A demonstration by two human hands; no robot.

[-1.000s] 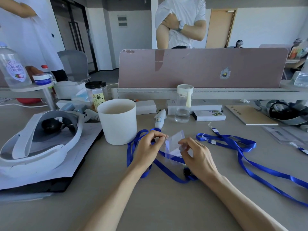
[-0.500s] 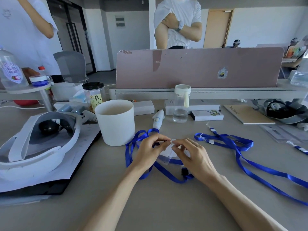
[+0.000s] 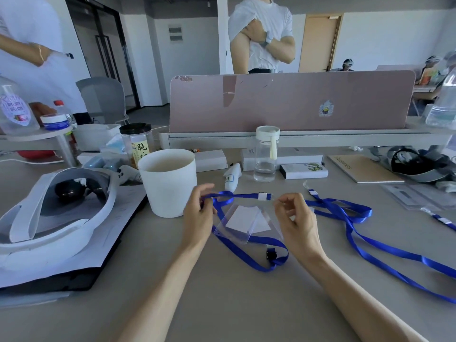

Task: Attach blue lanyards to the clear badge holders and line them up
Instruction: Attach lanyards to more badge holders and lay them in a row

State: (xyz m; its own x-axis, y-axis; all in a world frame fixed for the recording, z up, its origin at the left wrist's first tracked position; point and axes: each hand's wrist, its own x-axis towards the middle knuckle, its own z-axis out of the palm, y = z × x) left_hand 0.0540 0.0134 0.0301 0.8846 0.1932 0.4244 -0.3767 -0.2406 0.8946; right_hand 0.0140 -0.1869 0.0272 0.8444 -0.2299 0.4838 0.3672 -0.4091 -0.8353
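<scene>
A blue lanyard is stretched level between my two hands above the desk. My left hand pinches its left part. My right hand pinches the end near a white tag. A clear badge holder with a white card inside hangs tilted under the strap between the hands. The strap's remaining length loops on the desk to a black clip. A second blue lanyard lies spread out on the right.
A white cup stands just left of my left hand. A VR headset lies on papers at the left. A small water bottle, boxes and a notebook sit behind. More clear holders lie far right.
My hands have moved apart and risen, pulling the lanyard strap taut between them. The badge holder now hangs below the strap instead of being held between my fingers.
</scene>
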